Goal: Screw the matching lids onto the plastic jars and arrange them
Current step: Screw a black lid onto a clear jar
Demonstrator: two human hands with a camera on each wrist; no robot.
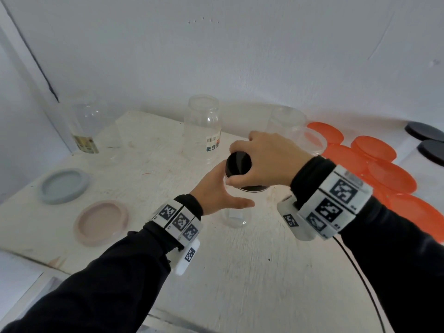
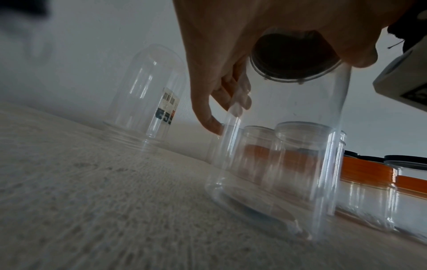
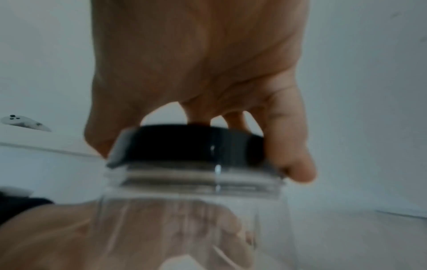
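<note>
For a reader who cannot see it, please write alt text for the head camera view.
A right hand grips a black lid on top of a clear plastic jar while the left hand steadies the jar's side on a white table. Around them stand open clear jars, two pastel lids at left and orange-lidded jars at right.

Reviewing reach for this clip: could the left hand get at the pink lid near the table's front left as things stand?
Probably yes. The pink lid lies flat on the table beside the left forearm, nothing on it or between. But the left hand steadies the clear jar while the right hand grips the black lid, so it must let go first.
</note>
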